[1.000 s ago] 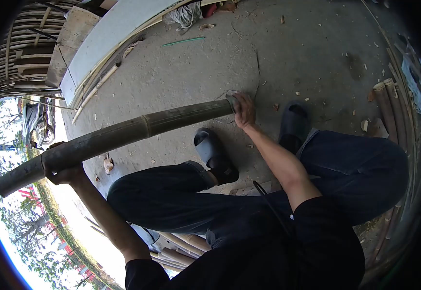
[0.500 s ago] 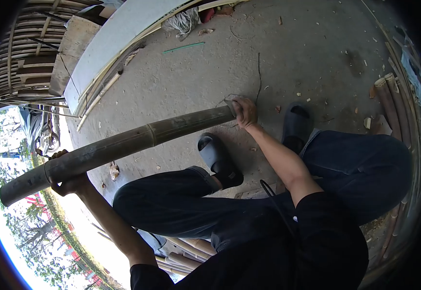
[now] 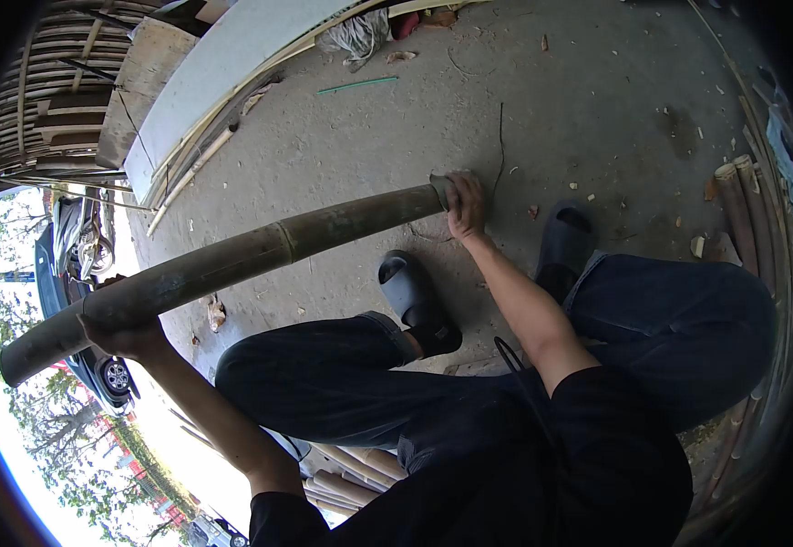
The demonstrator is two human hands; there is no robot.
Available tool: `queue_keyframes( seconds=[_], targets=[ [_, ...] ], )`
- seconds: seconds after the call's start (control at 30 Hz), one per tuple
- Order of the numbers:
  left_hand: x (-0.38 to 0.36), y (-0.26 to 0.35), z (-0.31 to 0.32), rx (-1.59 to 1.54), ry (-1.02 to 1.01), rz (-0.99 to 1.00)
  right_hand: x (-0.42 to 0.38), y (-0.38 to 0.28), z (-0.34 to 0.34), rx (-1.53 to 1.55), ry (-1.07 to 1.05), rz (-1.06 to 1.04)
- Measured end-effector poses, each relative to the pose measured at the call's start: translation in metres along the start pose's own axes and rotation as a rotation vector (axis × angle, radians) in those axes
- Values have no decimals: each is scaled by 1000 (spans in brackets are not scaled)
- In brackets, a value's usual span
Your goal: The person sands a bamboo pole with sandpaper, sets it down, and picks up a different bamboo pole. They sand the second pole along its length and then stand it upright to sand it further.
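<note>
A thick, dark bamboo pole lies across in front of me, sloping from lower left up to the right, with a pale node ring near its middle. Close to its left end, my left hand is wrapped around it from below; most of those fingers are hidden behind the pole. At the other end my right hand is closed over the tip. A small grey flap shows beside its fingers, and whether it belongs to the pole I cannot make out.
My slippered feet rest on the concrete floor. Bamboo poles lie at right, and more behind my legs. Thin strips line a white panel. Outside at left are a motorbike and a dark car.
The pole's right end and my right hand have risen slightly in view. My left hand still grips the pole. A dark car has appeared outside at left.
</note>
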State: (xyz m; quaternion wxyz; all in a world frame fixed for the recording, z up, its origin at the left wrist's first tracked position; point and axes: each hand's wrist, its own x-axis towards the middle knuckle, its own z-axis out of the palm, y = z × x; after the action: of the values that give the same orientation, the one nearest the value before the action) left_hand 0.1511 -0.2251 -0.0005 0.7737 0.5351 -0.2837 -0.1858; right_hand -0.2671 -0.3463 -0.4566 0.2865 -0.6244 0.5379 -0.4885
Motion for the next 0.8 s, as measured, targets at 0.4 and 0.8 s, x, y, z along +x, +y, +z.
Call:
queue_keyframes(
  seconds=[0.4, 0.8],
  targets=[
    [19, -16, -11, 109, 289, -16, 9, -87, 21, 112, -89, -261],
    [28, -26, -37, 225, 488, -187, -19, -116, 51, 56, -180, -215]
  ],
)
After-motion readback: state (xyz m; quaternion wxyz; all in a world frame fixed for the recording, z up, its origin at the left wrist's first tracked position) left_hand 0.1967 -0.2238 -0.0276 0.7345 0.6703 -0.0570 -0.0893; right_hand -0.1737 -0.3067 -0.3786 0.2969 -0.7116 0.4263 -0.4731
